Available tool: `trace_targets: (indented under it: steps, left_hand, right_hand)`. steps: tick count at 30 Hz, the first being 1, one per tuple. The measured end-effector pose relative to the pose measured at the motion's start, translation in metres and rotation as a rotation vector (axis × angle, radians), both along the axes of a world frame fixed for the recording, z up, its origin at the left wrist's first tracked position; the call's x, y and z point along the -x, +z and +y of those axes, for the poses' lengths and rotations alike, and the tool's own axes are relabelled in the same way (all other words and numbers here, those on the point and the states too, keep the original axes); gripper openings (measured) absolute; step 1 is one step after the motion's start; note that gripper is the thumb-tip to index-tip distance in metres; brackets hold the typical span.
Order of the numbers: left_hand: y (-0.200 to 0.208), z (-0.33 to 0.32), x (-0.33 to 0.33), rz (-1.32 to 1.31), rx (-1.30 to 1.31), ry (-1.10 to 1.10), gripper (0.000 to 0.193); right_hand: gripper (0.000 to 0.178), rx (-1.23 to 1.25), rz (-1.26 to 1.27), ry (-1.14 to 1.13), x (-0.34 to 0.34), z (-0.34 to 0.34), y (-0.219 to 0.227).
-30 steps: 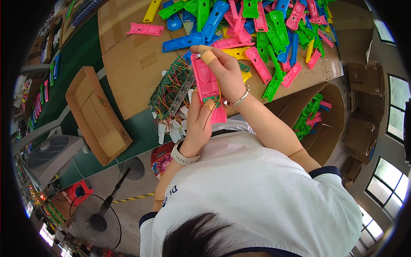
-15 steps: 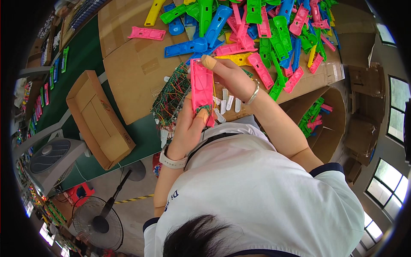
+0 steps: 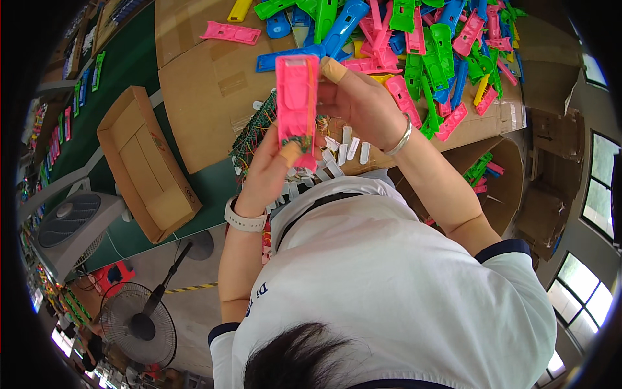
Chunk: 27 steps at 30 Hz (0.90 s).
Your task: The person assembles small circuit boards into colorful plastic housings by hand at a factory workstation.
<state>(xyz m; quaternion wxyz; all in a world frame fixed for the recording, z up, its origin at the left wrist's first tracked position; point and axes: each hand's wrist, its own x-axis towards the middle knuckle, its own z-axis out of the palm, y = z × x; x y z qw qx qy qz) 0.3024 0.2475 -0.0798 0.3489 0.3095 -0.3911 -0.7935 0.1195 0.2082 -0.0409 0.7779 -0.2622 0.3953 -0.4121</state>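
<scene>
My left hand (image 3: 264, 170) grips the lower end of a pink plastic shell (image 3: 297, 84), its taped thumb pressing near a small green circuit board (image 3: 298, 141) inside that end. Thin orange wire runs along the shell's right side. My right hand (image 3: 366, 107) is beside the shell's upper right edge; its taped thumb is stretched out and apart from the fingers, whose tips are partly hidden by the shell. Behind my left hand lies a bundle of green circuit boards with wires (image 3: 249, 135). Small white plastic pieces (image 3: 353, 148) lie below my right hand.
A heap of pink, green, blue and yellow shells (image 3: 434, 55) covers the far side of the cardboard-topped table (image 3: 207, 123). An open cardboard box (image 3: 146, 172) stands at left, near a fan (image 3: 139, 327). Another box (image 3: 508, 188) at right holds shells.
The pink shell has moved up and slightly left in the picture, its inside facing upward more. My right thumb has come off the shell's top end and moved to its right.
</scene>
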Motion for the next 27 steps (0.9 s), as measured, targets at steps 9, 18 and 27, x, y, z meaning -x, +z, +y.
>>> trace_targets:
  steps: [9, 18, 27]
  left_hand:
    - [-0.004, 0.01, 0.009, 0.191, -0.223, 0.293, 0.039]
    - [-0.004, 0.018, 0.001, 0.154, -0.202, 0.352, 0.038]
    - [-0.001, -0.021, -0.018, 0.021, -0.186, 0.421, 0.035]
  right_hand:
    - [0.023, 0.955, 0.971, -0.019, -0.013, 0.034, -0.006]
    - [0.012, 0.706, 0.865, -0.013, -0.022, 0.041, -0.026]
    - [0.011, 1.162, 0.511, 0.062, -0.035, 0.02, -0.025]
